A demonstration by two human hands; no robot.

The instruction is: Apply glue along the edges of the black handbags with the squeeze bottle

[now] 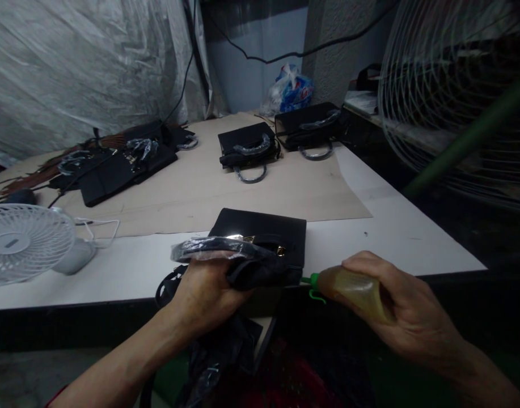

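A black handbag (268, 226) with gold-coloured fittings lies at the table's near edge, its handle wrapped in clear plastic. My left hand (206, 292) is closed on the bag near that handle; its fingertips are partly hidden. In my right hand (406, 311) is a squeeze bottle (349, 289) of amber-brown liquid, tilted on its side. The bottle's green nozzle points left, at the bag's lower right corner. Whether the tip touches the bag I cannot tell. Black material hangs below the table edge under my left hand.
Two more black handbags (246, 147) lie farther back on brown paper (191, 198). A pile of black bags (127, 170) and brown straps is at the left. A small white fan (25, 243) stands at the near left. A large caged fan (459, 107) is at the right.
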